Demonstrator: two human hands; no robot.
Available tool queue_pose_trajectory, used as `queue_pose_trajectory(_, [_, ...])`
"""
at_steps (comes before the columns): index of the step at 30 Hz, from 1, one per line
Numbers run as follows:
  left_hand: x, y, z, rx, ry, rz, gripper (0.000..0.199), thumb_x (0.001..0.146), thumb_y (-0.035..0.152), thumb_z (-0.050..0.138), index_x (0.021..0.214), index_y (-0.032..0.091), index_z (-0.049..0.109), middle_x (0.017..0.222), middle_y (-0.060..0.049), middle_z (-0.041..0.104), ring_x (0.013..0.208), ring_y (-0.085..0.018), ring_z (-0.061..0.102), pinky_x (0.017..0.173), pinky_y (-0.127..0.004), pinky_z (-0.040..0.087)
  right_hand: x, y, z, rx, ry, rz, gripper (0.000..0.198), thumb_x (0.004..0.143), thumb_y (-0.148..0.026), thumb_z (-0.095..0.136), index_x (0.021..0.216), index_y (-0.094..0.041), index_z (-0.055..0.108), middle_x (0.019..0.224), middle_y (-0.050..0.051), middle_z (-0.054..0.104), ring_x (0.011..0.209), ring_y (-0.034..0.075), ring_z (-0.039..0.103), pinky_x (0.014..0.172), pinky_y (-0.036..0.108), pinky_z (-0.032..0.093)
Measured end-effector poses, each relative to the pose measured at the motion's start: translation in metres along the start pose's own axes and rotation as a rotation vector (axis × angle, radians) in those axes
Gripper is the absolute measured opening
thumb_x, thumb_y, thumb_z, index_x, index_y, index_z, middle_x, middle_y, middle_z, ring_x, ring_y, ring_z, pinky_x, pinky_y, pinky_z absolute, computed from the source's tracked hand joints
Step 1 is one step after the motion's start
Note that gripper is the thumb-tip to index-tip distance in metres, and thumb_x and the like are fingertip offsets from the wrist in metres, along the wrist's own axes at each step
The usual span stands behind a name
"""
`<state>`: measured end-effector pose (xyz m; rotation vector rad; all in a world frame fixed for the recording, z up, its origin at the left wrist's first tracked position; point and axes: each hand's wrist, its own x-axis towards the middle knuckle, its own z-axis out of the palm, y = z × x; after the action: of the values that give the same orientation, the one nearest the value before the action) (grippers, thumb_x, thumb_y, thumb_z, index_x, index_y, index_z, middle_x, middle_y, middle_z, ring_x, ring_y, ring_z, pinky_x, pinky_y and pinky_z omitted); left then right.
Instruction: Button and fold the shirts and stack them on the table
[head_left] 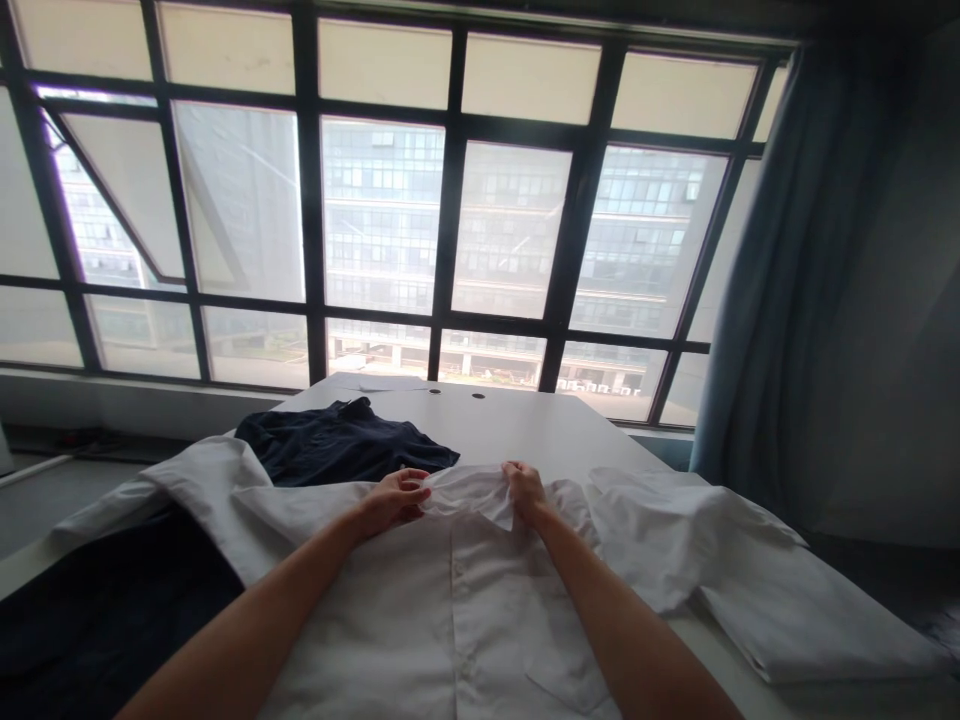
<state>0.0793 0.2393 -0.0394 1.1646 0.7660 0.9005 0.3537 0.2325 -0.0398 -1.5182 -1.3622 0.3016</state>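
A white button-up shirt (390, 620) lies spread out in front of me, its button placket running down the middle and its collar at the far end. My left hand (397, 498) pinches the left side of the collar (469, 490). On the collar's right side, my right hand (525, 490) is closed with fingers and thumb together. Between the two hands the collar cloth is slightly raised and creased. One long sleeve stretches out to the left, and white cloth spreads to the right.
Dark navy garments lie beyond the collar (345, 440) and at the lower left (120, 610). A folded white cloth (817, 620) rests at the right. The white table (525, 420) reaches toward a large window (382, 220); a grey-blue curtain (787, 270) hangs at the right.
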Motion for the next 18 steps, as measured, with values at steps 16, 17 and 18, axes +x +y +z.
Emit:
queue_pose_trajectory(16, [-0.002, 0.001, 0.012, -0.192, 0.026, 0.188, 0.055, 0.056, 0.020, 0.093, 0.103, 0.013, 0.064, 0.083, -0.004, 0.068, 0.072, -0.016, 0.066, 0.070, -0.029, 0.056, -0.056, -0.102, 0.008, -0.348, -0.472, -0.467, 0.031, 0.078, -0.051, 0.070, 0.082, -0.021, 0.072, 0.075, 0.001, 0.070, 0.064, 0.015, 0.061, 0.061, 0.023, 0.040])
queue_pose_trajectory(17, [-0.001, 0.001, 0.012, -0.207, 0.032, 0.194, 0.052, 0.058, 0.019, 0.091, 0.102, 0.013, 0.064, 0.083, -0.004, 0.068, 0.072, -0.016, 0.066, 0.070, -0.030, 0.056, -0.056, -0.101, 0.008, -0.374, -0.459, -0.450, 0.033, 0.074, -0.051, 0.073, 0.088, -0.021, 0.072, 0.080, 0.002, 0.071, 0.069, 0.016, 0.063, 0.063, 0.024, 0.042])
queue_pose_trajectory(18, [0.000, 0.001, 0.013, -0.219, 0.040, 0.199, 0.048, 0.061, 0.018, 0.089, 0.101, 0.013, 0.063, 0.084, -0.004, 0.068, 0.072, -0.016, 0.066, 0.070, -0.030, 0.056, -0.056, -0.099, 0.009, -0.403, -0.443, -0.426, 0.036, 0.071, -0.050, 0.076, 0.094, -0.022, 0.071, 0.083, 0.002, 0.072, 0.073, 0.018, 0.064, 0.066, 0.024, 0.042])
